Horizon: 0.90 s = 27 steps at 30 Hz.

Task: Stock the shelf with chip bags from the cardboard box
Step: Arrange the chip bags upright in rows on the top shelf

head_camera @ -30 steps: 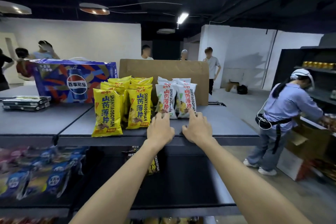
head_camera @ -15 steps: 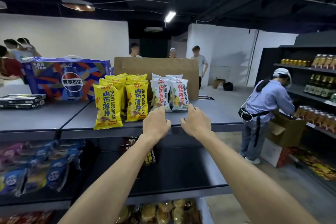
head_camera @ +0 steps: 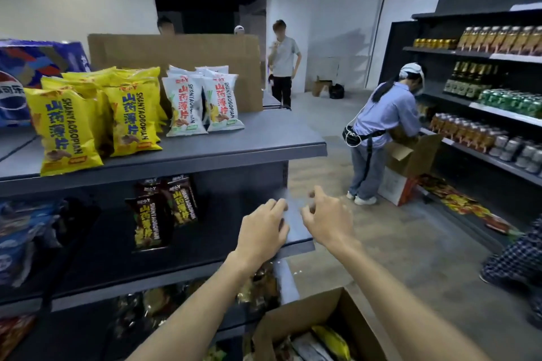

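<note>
Yellow chip bags (head_camera: 129, 114) and white chip bags (head_camera: 202, 102) stand upright on the grey top shelf (head_camera: 234, 146). Dark chip bags (head_camera: 161, 214) stand on the shelf below. At the bottom, an open cardboard box (head_camera: 316, 311) holds more bags, one yellow (head_camera: 331, 340). My left hand (head_camera: 261, 228) and my right hand (head_camera: 328, 217) hover side by side in front of the middle shelf's right end, fingers loosely curled, holding nothing.
A blue soda carton (head_camera: 26, 73) and a brown cardboard sheet (head_camera: 176, 53) stand at the back of the top shelf. A person in a blue shirt (head_camera: 381, 126) works at a drinks shelf (head_camera: 484, 114) on the right, beside another box (head_camera: 410, 155). Packets litter the floor there.
Both hands have left the white bags on the top shelf and dropped in front of the middle shelf. The view swung right and down, bringing the cardboard box into sight.
</note>
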Motion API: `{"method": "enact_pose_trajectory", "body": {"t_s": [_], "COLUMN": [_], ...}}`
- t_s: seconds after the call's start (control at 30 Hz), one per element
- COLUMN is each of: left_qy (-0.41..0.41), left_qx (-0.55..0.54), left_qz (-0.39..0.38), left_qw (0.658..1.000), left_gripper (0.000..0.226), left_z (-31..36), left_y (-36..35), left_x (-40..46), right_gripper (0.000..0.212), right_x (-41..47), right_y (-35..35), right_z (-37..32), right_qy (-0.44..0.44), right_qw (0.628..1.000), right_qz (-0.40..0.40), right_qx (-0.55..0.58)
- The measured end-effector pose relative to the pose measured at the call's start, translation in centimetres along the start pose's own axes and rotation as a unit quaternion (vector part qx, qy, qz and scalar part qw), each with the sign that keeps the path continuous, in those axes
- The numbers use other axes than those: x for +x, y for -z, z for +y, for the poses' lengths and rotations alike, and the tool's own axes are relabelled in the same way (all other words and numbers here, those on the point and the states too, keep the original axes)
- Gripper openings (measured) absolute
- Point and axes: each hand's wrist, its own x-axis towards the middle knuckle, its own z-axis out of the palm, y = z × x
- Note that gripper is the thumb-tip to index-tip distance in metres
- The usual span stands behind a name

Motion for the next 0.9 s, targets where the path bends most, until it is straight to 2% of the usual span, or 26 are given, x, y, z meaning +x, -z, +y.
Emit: {"method": "enact_pose_trajectory", "body": {"t_s": [0.1, 0.17, 0.27, 0.37, 0.53, 0.67, 0.9], "left_qy": [0.029, 0.051, 0.079, 0.120, 0.150, 0.155, 0.168], "left_qx": [-0.003, 0.000, 0.005, 0.001, -0.010, -0.024, -0.057], "left_qz": [-0.070, -0.125, -0.189, -0.246, -0.307, -0.349, -0.392], "left_qw": [0.997, 0.991, 0.979, 0.962, 0.940, 0.924, 0.903], "left_gripper": [0.015, 0.024, 0.029, 0.024, 0.018, 0.013, 0.012], "left_z": [1.5, 2.1, 2.2, 2.8, 3.2, 2.8, 0.7], "left_y": [-5.3, -8.6, -12.9, -15.8, -18.6, -21.2, -25.7], "left_x": [-2.8, -4.3, -6.4, -8.5, -11.5, -13.3, -14.8], "right_gripper": [0.029, 0.031, 0.032, 0.030, 0.035, 0.019, 0.030], "right_x": [-2.6, -4.1, -6.2, -7.9, -10.5, -12.1, -14.0], "right_y": [-2.2, -3.6, -5.7, -7.6, -10.8, -13.6, -17.8], "right_z": [6.2, 9.9, 14.3, 17.2, 19.5, 20.6, 21.9], "right_qy": [-0.056, -0.091, -0.115, -0.135, -0.158, -0.177, -0.243], "right_qw": [0.997, 0.991, 0.982, 0.970, 0.948, 0.931, 0.889], "right_qz": [-0.061, -0.094, -0.150, -0.201, -0.273, -0.317, -0.385], "right_qx": [-0.001, -0.009, -0.026, -0.034, -0.037, -0.030, -0.040]}}
